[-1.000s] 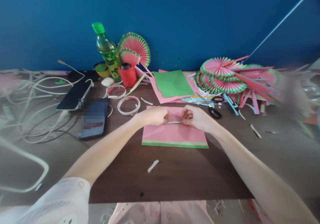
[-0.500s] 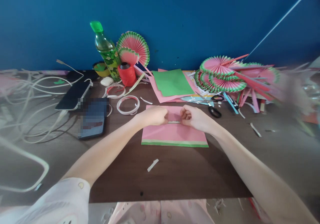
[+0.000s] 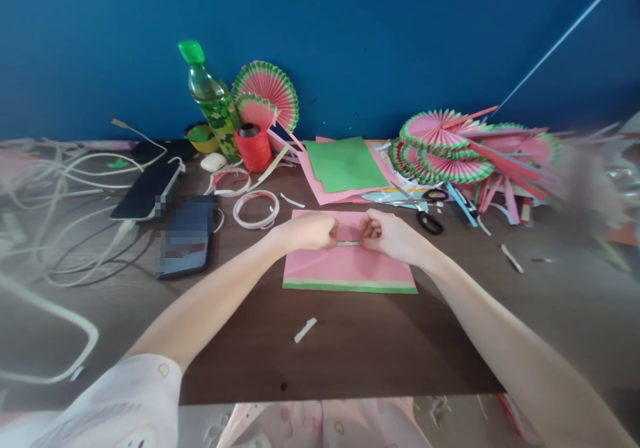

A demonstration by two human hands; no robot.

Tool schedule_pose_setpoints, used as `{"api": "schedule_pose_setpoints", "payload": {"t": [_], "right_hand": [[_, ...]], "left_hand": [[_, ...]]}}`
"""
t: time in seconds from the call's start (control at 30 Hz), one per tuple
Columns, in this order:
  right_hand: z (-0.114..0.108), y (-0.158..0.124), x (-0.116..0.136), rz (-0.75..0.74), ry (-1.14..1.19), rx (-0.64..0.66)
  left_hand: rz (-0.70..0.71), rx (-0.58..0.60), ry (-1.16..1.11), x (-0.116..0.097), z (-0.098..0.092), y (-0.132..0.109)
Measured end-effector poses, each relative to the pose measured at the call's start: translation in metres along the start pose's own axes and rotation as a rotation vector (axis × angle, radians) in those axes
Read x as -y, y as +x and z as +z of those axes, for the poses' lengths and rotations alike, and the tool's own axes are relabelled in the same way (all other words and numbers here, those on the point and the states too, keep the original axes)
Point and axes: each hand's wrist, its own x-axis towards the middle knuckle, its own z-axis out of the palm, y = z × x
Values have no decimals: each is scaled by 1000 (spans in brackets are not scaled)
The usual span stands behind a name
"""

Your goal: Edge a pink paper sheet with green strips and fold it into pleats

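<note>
**Both hands pinched on the far edge of the pink sheet**

I'm using the pink sheet [image 3: 350,268] as my reference. It lies flat on the tabletop [image 3: 350,355], dead centre. Its long axis runs left-right, and the green-and-white border is on the edge nearest the person.

- Left hand [image 3: 310,230]: on the sheet's far-left part, fingers curled in, knuckles up.
- Right hand [image 3: 387,233]: on the far-right part, same curl. The two thumbs nearly meet.
- Neither hand is nearer. Both sit level on the far edge, so the bulk of the sheet lies on the near side of them.
- A narrow pale fold line [image 3: 349,242] shows in the gap between the hands, parallel to the long axis.

I read both hands as clenched on a folded-over strip of the sheet. The fingertips are tucked under, though, so I'm inferring the grip rather than seeing it.

Around the sheet:
- Right of its far corner: scissors [image 3: 429,221], with a pile of paper fans [image 3: 445,151] beyond them.
- Beyond the sheet: a green sheet [image 3: 346,164].
- Beyond its left corner: a tape ring [image 3: 257,209].
- Left of the sheet: a phone [image 3: 186,236].
- On its near side: a paper scrap [image 3: 305,331], lying apart from the sheet.

The sheet's far corners are hidden under the hands. The right edge of the frame is too blurred to read.
</note>
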Motion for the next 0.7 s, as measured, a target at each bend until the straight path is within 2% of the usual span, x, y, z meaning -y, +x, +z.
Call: {"api": "schedule_pose_setpoints", "payload": {"t": [0.3,0.7], "right_hand": [[4,2,-1,-25,-83,-35],[-2,-2,8,5,-315,-51]], "left_hand": [[-22,-8,32,-6,-2,-2],[-61,-41,48,7,3,-1]]}}
